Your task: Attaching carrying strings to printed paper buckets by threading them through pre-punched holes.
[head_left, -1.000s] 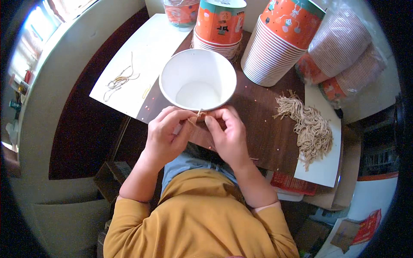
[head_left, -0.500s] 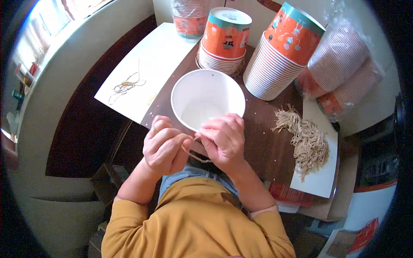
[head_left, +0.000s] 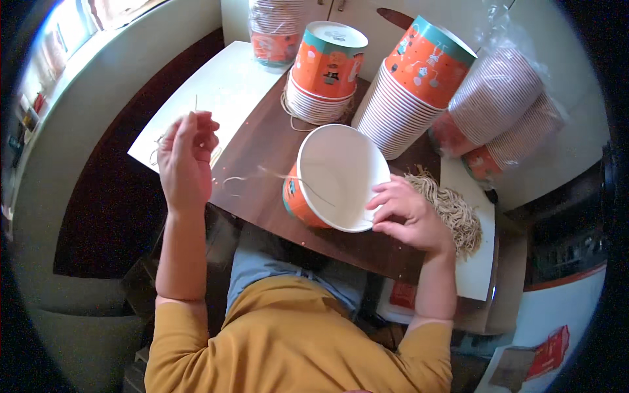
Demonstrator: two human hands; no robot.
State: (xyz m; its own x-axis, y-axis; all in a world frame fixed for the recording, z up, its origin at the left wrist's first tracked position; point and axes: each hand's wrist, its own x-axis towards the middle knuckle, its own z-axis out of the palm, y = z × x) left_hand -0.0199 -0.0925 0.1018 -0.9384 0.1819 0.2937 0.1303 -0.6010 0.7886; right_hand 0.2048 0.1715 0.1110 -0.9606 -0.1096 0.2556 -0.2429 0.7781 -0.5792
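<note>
Left hand [head_left: 187, 160] raised over the desk's [head_left: 262, 147] left edge, fingers pinched on a thin string [head_left: 282, 177]; string end sticks up above the fingertips, rest trails right toward the bowl [head_left: 341, 180]. Right hand [head_left: 409, 216] grips the bowl's near rim, fingers curled on the edge. Bowl is tilted on its side on the desk, white inside facing the camera, orange outside showing at lower left. String crosses the bowl's opening; whether it is fixed to the bowl, cannot tell.

White sheet [head_left: 216, 98] lies at desk left, a few loose strings on it just past the left hand. Pile of strings [head_left: 452, 209] on another white sheet at right, just beside the right hand. Behind the bowl: short stack of bowls [head_left: 324, 78] upside down, taller leaning stack [head_left: 409, 85] to its right, touching the bowl's far rim or nearly so. Bagged stacks [head_left: 504, 111] at far right, another bagged stack [head_left: 275, 29] at top.
</note>
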